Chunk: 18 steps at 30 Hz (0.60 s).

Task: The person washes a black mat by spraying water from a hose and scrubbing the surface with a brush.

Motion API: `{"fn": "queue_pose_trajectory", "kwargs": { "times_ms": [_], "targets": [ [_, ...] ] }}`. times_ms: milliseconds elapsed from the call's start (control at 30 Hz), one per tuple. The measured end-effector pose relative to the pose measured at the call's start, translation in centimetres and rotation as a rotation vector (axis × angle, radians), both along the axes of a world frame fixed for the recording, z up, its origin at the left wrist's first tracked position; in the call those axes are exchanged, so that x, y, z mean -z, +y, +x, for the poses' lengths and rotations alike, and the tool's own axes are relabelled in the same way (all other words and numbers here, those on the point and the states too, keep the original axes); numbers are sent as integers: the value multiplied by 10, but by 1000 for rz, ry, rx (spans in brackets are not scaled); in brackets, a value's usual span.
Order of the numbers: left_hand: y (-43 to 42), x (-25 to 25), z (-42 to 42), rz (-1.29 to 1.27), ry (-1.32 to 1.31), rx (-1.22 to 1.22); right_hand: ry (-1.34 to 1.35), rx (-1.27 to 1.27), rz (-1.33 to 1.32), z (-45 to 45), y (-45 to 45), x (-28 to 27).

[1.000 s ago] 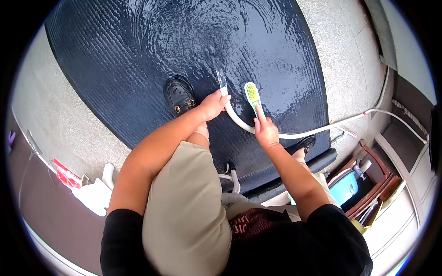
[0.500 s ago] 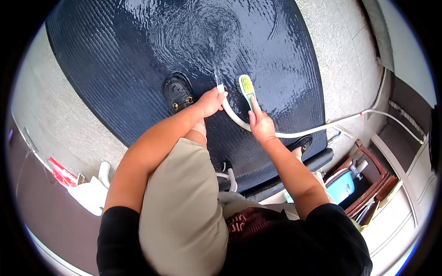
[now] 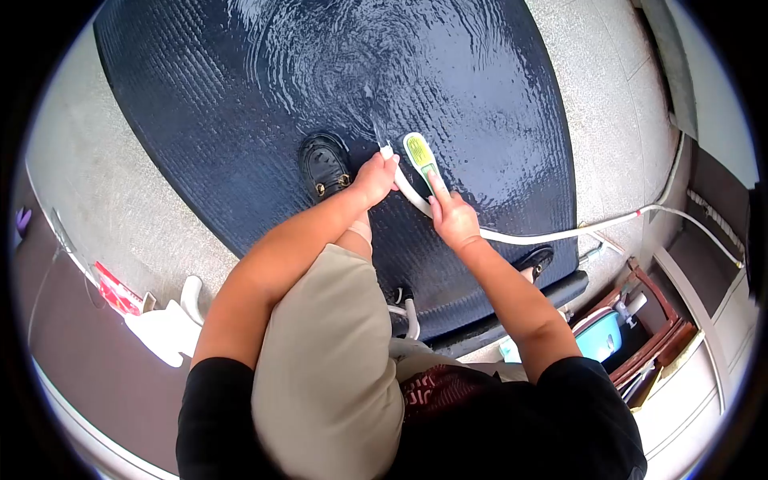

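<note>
My left hand (image 3: 376, 178) is closed round the end of a white hose (image 3: 524, 238), and water runs from its tip onto a wet, ribbed black mat (image 3: 192, 136). Just to the right, my right hand (image 3: 454, 218) grips the handle of a green and white brush (image 3: 418, 152), one finger stretched along it. The brush's yellow-green face is turned up, above the mat and close to the hose tip. Behind my right hand the hose passes out of sight, then runs off to the right.
My black shoes (image 3: 326, 166) stand on the mat. A reddish-brown rack (image 3: 652, 308) with a blue basin (image 3: 600, 338) is at the lower right. White and red items (image 3: 118, 292) lie at the lower left. Speckled floor (image 3: 164, 204) borders the mat.
The brush and my right hand have moved left, closer to the hose tip. My left hand keeps hold of the hose, and water still flows. The view has shifted slightly.
</note>
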State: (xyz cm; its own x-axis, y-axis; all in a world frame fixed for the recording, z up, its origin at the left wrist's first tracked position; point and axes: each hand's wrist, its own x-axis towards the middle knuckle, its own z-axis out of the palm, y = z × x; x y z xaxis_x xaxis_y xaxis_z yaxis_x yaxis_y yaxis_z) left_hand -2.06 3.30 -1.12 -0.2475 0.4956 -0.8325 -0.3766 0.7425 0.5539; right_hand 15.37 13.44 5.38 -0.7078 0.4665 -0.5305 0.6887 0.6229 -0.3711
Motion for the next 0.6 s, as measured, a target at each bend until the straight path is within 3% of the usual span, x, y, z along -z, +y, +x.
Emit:
{"fn": "queue_pose_trajectory", "kwargs": {
  "times_ms": [133,233,367,467,600],
  "targets": [
    [6,-7,-2,-28,118,-209,60,-121,71,-25,18,6],
    [9,-11,-2,0,150,-406,114,-126,77,-122,42,13],
    [9,-8,-4,-22,157,-409,93,-73,13,-247,58,9],
    [6,-3,-5,-22,134,-397,73,11,-48,-238,45,10],
    [5,-3,-5,13,103,-371,0,-80,2,-105,26,13]
  ]
}}
